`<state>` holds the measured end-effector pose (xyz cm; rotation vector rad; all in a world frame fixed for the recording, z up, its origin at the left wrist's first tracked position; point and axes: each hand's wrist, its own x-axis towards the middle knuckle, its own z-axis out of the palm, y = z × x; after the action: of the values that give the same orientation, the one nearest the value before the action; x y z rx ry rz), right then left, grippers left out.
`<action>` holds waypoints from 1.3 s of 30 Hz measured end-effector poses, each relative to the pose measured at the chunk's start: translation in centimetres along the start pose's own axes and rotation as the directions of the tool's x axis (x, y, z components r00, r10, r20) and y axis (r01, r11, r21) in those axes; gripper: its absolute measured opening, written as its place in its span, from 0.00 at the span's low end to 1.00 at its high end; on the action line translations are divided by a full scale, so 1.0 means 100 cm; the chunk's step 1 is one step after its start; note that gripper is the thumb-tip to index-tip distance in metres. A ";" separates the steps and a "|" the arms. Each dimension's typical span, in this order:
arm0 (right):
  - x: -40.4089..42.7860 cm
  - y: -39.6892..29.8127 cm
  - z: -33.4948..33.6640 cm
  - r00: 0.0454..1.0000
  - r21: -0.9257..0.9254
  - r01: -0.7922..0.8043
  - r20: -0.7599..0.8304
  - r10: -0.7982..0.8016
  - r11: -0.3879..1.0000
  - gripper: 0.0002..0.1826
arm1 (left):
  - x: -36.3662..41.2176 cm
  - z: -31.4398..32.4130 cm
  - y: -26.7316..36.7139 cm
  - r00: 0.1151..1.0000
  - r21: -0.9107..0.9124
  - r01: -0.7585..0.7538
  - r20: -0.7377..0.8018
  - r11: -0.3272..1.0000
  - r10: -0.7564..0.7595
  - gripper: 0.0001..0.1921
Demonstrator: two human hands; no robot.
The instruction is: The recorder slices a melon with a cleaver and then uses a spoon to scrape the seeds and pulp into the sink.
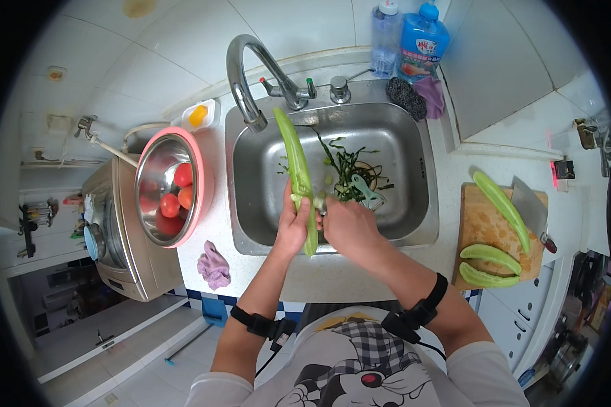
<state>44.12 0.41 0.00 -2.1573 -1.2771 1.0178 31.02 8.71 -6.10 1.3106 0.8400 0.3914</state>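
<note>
My left hand (291, 226) grips a long, peeled pale green cucumber half (297, 157) over the near left part of the stainless steel sink (265, 213). The piece slants away from me, its far tip close to the faucet spout. Closed around a small metal utensil (323, 207), my right hand (355, 231) works beside the cucumber's right edge. Fingers hide most of that utensil, so its kind cannot be told. Pale pulp clings to the cucumber near my left thumb. Dark green peel strips (349, 165) lie around the drain, with a light green peeler (364, 188) on them.
A curved chrome faucet (244, 76) overhangs the sink. Left stands a steel bowl (150, 203) of tomatoes (170, 205) in a pink basin (206, 203), near a purple cloth (214, 265). Right, a cutting board (481, 224) bears peeled cucumber pieces (501, 208) and a cleaver (530, 206).
</note>
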 end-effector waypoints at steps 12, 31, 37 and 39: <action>0.022 -0.012 0.002 0.998 0.014 0.041 -0.040 -0.040 0.999 0.11 | 0.006 0.006 -0.013 0.988 0.104 -0.146 -0.035 0.984 0.150 0.29; 0.023 -0.011 0.005 0.989 -0.089 0.082 -0.116 -0.092 0.993 0.09 | 0.002 0.008 -0.013 0.992 -0.275 -0.078 -0.119 0.958 0.046 0.30; 0.022 -0.012 0.023 0.992 -0.128 0.068 -0.097 -0.080 0.989 0.11 | 0.004 0.018 0.004 0.978 -0.107 -0.091 -0.198 0.990 0.068 0.30; 0.020 -0.011 0.025 0.993 -0.088 0.087 -0.077 -0.094 0.992 0.11 | 0.005 0.015 0.001 0.983 -0.103 -0.076 -0.177 0.992 0.056 0.30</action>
<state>42.18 2.67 -1.59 -2.1575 -1.3887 0.8455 32.43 8.03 -6.10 1.2164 0.9089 0.6034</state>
